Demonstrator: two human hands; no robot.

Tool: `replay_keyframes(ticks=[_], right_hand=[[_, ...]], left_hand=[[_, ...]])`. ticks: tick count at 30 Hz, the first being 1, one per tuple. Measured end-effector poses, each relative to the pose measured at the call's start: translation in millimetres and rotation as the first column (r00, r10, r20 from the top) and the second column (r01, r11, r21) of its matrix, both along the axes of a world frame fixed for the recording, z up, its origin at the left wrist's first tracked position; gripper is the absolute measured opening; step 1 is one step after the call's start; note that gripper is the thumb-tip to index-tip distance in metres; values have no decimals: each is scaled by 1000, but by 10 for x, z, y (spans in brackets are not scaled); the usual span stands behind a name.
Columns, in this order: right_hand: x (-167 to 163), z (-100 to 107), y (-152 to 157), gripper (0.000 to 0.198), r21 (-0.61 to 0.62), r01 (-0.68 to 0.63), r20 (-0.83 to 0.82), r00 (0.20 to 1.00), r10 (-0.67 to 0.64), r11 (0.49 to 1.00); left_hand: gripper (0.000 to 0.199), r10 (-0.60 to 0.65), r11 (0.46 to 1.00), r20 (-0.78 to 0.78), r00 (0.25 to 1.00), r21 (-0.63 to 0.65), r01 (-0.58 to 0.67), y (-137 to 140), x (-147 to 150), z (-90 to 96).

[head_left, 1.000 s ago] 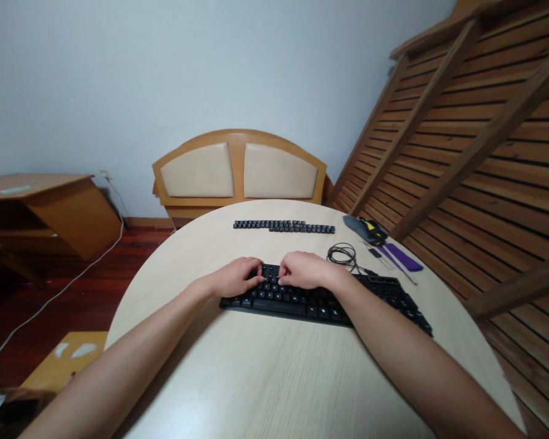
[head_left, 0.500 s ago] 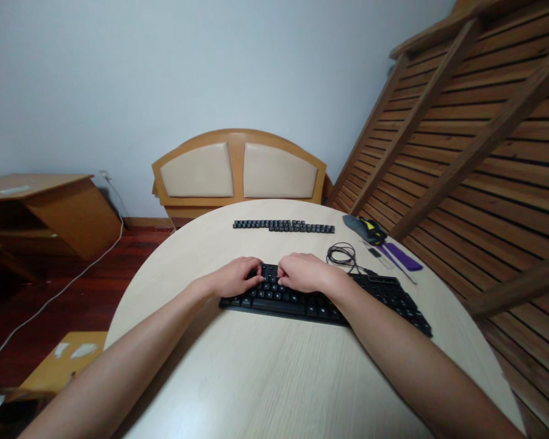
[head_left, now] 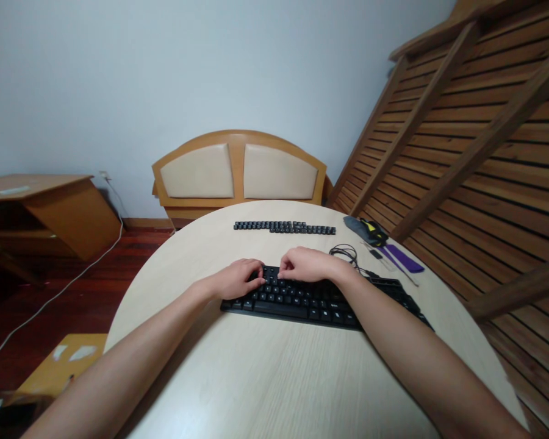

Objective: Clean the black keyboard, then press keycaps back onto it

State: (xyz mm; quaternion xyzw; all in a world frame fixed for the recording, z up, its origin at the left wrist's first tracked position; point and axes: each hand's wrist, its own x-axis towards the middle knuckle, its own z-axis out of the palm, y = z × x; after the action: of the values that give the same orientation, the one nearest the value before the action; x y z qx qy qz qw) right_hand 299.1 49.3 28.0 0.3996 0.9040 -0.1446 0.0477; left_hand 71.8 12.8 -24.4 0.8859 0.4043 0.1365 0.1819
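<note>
A black keyboard (head_left: 279, 310) lies on the round pale table, some of its upper part hidden by my hands. My left hand (head_left: 240, 279) is curled over its left rear corner, thumb on the keys and fingers at the back edge. Just right of it, my right hand (head_left: 305, 264) is above the upper rows with thumb and index finger pinched close to the keys. Whatever is between those fingertips is too small to make out. Beyond the keyboard, many small black keycaps (head_left: 281, 227) stand lined up in uneven rows.
Right of the keyboard lie its coiled cable (head_left: 345, 251), a screwdriver (head_left: 400, 265), a purple strip (head_left: 403, 258) and grey-and-yellow gloves (head_left: 366, 230). A slatted wooden panel (head_left: 480, 164) leans at the right. Behind the table (head_left: 274, 372) stands a headboard (head_left: 238, 164).
My right hand has risen slightly away from me, its wrist lifting and uncovering more of the keys. The left hand has barely moved on the keyboard.
</note>
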Motion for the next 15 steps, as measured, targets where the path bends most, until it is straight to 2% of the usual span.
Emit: replay_keyframes(ticks=[3, 11, 15], right_hand=[[3, -69, 266, 25, 64, 91, -56, 995, -88, 994], [-248, -369, 953, 49, 225, 261, 5, 963, -269, 939], [-401, -454, 1119, 43, 288, 303, 4, 948, -317, 908]], left_hand=[[23, 1, 1000, -4, 1000, -4, -1, 4, -9, -2], [23, -16, 1000, 6, 1000, 2, 16, 19, -23, -11], [23, -19, 1000, 8, 1000, -1, 19, 19, -28, -11]])
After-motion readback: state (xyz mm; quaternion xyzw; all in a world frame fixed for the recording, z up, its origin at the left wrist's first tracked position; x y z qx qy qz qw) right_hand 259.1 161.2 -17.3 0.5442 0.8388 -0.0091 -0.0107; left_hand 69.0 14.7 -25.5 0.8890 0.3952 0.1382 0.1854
